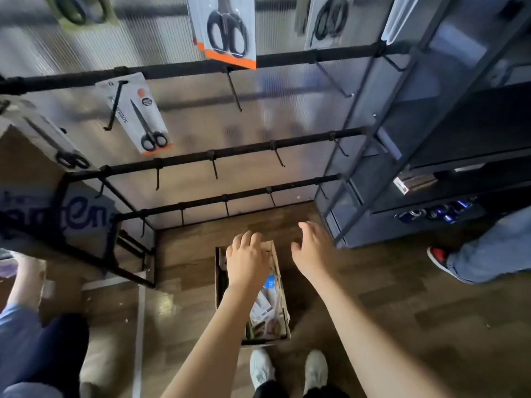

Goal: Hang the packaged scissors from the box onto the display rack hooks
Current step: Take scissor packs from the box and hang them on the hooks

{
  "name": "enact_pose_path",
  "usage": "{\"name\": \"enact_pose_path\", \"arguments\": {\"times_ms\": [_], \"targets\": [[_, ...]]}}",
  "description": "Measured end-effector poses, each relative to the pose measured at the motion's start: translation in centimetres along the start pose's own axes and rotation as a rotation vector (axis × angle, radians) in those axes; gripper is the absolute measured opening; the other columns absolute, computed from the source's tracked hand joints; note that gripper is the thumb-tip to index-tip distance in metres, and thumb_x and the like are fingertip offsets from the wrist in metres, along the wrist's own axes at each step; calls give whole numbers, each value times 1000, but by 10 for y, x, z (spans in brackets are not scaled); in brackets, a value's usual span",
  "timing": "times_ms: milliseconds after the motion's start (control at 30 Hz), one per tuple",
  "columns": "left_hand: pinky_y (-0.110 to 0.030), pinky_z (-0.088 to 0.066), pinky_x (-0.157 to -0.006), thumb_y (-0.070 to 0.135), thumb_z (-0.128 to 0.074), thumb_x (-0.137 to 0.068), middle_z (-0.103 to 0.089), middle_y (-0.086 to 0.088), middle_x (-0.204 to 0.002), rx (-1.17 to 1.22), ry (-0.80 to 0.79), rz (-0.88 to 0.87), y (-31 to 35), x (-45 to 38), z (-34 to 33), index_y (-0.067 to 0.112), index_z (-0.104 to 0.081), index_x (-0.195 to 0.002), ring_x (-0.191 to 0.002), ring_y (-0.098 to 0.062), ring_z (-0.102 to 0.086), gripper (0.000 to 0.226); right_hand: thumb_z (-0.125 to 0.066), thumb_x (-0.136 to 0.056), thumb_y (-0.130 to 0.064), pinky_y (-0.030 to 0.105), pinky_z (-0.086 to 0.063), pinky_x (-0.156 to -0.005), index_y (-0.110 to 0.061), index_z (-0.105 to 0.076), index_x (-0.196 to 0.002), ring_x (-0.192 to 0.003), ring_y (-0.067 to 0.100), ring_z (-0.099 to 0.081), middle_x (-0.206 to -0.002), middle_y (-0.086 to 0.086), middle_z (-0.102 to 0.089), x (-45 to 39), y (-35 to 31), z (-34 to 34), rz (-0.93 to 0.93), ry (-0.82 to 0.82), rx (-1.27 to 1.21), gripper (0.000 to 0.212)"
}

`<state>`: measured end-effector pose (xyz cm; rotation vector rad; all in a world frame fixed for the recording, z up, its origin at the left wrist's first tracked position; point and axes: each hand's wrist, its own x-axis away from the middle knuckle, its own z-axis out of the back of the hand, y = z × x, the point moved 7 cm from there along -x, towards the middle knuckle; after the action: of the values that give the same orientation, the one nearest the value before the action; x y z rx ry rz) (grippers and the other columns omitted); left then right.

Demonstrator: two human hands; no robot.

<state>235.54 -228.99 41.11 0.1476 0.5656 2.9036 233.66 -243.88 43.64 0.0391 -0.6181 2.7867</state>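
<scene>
A narrow cardboard box [221, 282] stands on the wooden floor in front of my feet, with several packaged scissors [265, 308] lying in it. My left hand [247, 261] reaches down over the box's far end, fingers bent; whether it holds a pack is hidden. My right hand [311, 249] hovers just right of the box with fingers relaxed and empty. The black display rack [224, 152] rises behind the box. Packs of scissors hang on its upper hooks [136, 116] [227, 27]. Bare hooks [214, 168] line its lower bars.
A dark metal shelving unit [408, 156] stands to the right of the rack. Another person's leg and shoe [471, 251] are at the right; a further person crouches at the left edge [34, 340]. A large printed cardboard box [57, 219] sits left.
</scene>
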Motion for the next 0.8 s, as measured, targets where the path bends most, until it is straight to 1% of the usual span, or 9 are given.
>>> {"name": "enact_pose_path", "arguments": {"times_ms": [100,200,367,433,533,567,667,800], "targets": [[-34,-31,-102,21,-46,-92,-48,-1,-138,1,-13,61,-16,16,-8,15,-50,-130,-130,-23,-37,39,-55,-93,-21,26,-32,-105,-10,-46,-134,-129,20,-42,-137,5,-49,13,1,-16,43,-38,-15,44],[-33,-31,-101,22,-46,-92,-49,1,-136,-5,-16,115,-30,32,-15,16,-50,-128,-129,-21,-37,36,-57,-91,-16,27,-34,-102,-6,-50,-128,-123,23,-46,-130,8,-54,28,3,-34,85,-75,-16,39],[-32,-31,-102,23,-47,-92,-47,1,-138,-18,-41,200,-43,71,-30,17,-47,-131,-131,-20,-35,40,-60,-90,-17,30,-30,-108,-5,-46,-135,-128,25,-43,-134,9,-51,66,18,-68,148,-174,3,49],[-33,-31,-102,24,-47,-93,-47,0,-138,-10,-47,221,-44,92,-41,16,-46,-132,-131,-20,-35,41,-63,-87,-17,32,-34,-106,-3,-50,-131,-125,27,-46,-131,10,-54,87,28,-81,152,-207,15,48],[-33,-32,-102,25,-46,-93,-48,0,-136,-7,-73,252,-41,119,-62,17,-45,-132,-129,-20,-36,40,-72,-75,-8,38,-44,-97,0,-58,-118,-112,33,-57,-116,14,-62,118,50,-100,140,-234,10,46],[-33,-32,-101,25,-46,-93,-48,0,-136,-11,-86,259,-39,127,-68,17,-45,-131,-128,-20,-37,39,-71,-76,-8,38,-43,-98,-1,-58,-119,-113,33,-56,-117,14,-61,127,58,-104,133,-239,16,46],[-33,-31,-102,25,-45,-94,-46,0,-137,-16,-131,289,-34,153,-83,17,-41,-134,-128,-21,-36,41,-58,-89,-20,31,-31,-107,-9,-44,-134,-127,24,-41,-134,7,-49,150,81,-114,104,-328,77,48],[-33,-31,-103,24,-45,-94,-45,0,-139,-7,-125,302,-33,170,-93,18,-38,-137,-129,-22,-35,44,-56,-91,-23,28,-28,-109,-12,-41,-137,-129,21,-38,-138,4,-46,153,95,-117,109,-311,85,49]]}}
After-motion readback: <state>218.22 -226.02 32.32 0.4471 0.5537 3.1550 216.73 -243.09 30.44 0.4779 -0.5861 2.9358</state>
